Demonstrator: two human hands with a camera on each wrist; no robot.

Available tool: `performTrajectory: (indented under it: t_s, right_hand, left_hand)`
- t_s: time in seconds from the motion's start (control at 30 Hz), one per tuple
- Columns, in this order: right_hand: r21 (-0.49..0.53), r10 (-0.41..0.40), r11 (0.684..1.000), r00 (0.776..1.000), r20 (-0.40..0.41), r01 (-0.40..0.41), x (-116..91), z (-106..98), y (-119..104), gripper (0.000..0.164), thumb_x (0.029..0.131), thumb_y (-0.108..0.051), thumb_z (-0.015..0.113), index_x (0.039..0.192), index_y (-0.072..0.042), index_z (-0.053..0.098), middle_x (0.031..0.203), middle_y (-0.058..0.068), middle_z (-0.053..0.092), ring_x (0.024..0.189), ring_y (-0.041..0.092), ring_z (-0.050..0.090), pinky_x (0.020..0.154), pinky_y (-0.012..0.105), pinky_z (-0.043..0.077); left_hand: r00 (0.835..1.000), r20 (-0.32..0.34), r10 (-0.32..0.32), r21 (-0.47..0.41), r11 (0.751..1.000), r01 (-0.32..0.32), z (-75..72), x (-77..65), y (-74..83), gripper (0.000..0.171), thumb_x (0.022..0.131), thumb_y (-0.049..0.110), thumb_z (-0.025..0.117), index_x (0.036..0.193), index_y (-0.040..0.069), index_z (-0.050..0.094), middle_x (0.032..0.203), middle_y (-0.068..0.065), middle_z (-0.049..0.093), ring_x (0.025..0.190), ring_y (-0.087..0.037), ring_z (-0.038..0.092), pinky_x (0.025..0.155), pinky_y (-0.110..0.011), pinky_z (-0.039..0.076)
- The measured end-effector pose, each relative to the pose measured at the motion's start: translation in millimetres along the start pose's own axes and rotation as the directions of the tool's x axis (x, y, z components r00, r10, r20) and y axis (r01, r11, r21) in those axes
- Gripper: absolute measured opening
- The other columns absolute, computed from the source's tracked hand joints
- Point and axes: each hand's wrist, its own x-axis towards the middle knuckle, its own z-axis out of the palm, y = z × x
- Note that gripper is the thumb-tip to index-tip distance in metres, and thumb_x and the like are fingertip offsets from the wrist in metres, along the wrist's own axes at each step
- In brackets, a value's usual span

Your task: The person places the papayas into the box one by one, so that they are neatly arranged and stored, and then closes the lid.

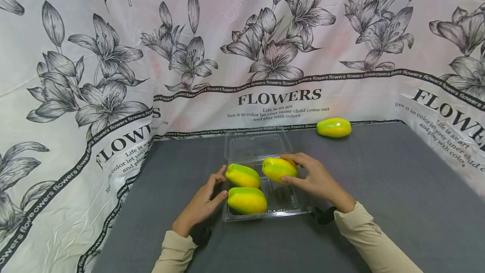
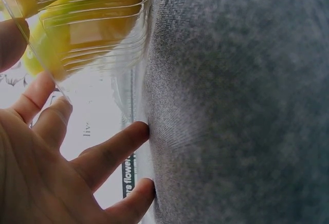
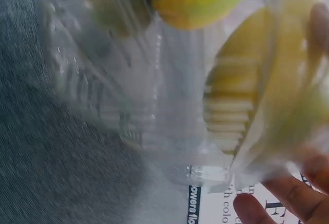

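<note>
A clear plastic clamshell box (image 1: 280, 212) lies open on the table, its lid (image 1: 257, 146) tipped back towards the wall. In its left side sit two yellow-green papayas, the rear papaya (image 1: 242, 176) and the front papaya (image 1: 247, 200). My right hand (image 1: 312, 176) holds a third papaya (image 1: 279, 169) between thumb and fingers at the box's back right. In the right wrist view this papaya (image 3: 236, 85) shows partly through the clear wall. With fingers spread, my left hand (image 1: 202, 203) touches the box's left rim; in the left wrist view, two fingertips of this hand (image 2: 46, 167) meet the tabletop.
Another papaya (image 1: 334, 127) lies at the back right of the grey table (image 1: 170, 172), near the wall. A white cloth with flower prints (image 1: 280, 104) hangs behind the table and along both sides. Dark straps sit at both wrists.
</note>
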Motion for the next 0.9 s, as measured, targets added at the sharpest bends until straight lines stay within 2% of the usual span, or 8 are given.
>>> performTrajectory:
  t_s: [0.3, 0.47, 0.67, 0.9]
  right_hand:
    - [-0.042, -0.07, 0.996, 0.996, 0.052, 0.073, 8.4, -11.8, -2.5, 0.06, 0.086, -0.031, 0.083, 0.138, -0.012, 0.062, 0.118, -0.001, 0.067, 0.101, 0.012, 0.06, 0.089, 0.042, 0.055]
    - [-0.062, -0.085, 0.994, 0.991, 0.1, 0.092, 12.3, -19.3, -2.8, 0.057, 0.086, -0.032, 0.083, 0.137, -0.015, 0.064, 0.114, -0.004, 0.067, 0.098, 0.011, 0.059, 0.088, 0.043, 0.055]
    - [-0.07, -0.067, 0.995, 0.993, 0.102, 0.074, 15.0, -25.7, -6.7, 0.055, 0.085, -0.031, 0.084, 0.134, -0.016, 0.065, 0.113, -0.004, 0.067, 0.097, 0.012, 0.059, 0.087, 0.045, 0.055]
    - [-0.089, -0.009, 0.996, 0.991, 0.131, 0.021, 20.3, -17.0, -10.5, 0.057, 0.086, -0.037, 0.083, 0.134, -0.012, 0.065, 0.12, 0.003, 0.069, 0.102, 0.018, 0.061, 0.091, 0.05, 0.055]
  left_hand:
    - [0.999, 0.01, -0.035, 0.012, 0.999, 0.035, 0.0, 0.1, -1.8, 0.037, 0.107, 0.039, 0.051, 0.132, 0.015, 0.043, 0.171, 0.011, 0.015, 0.151, -0.025, 0.038, 0.119, -0.056, 0.035]
    - [1.0, 0.008, -0.01, 0.011, 1.0, 0.01, -0.4, 0.1, -1.7, 0.035, 0.107, 0.036, 0.052, 0.132, 0.013, 0.043, 0.172, 0.003, 0.017, 0.151, -0.026, 0.037, 0.119, -0.056, 0.035]
    - [1.0, 0.005, -0.01, 0.009, 1.0, 0.01, -0.6, -0.2, -0.2, 0.037, 0.107, 0.037, 0.052, 0.133, 0.013, 0.043, 0.171, 0.006, 0.017, 0.151, -0.028, 0.038, 0.118, -0.057, 0.035]
    - [1.0, 0.001, 0.006, 0.005, 1.0, -0.006, -0.5, 0.3, 0.4, 0.037, 0.107, 0.036, 0.053, 0.132, 0.011, 0.043, 0.171, 0.005, 0.018, 0.15, -0.03, 0.039, 0.117, -0.059, 0.035]
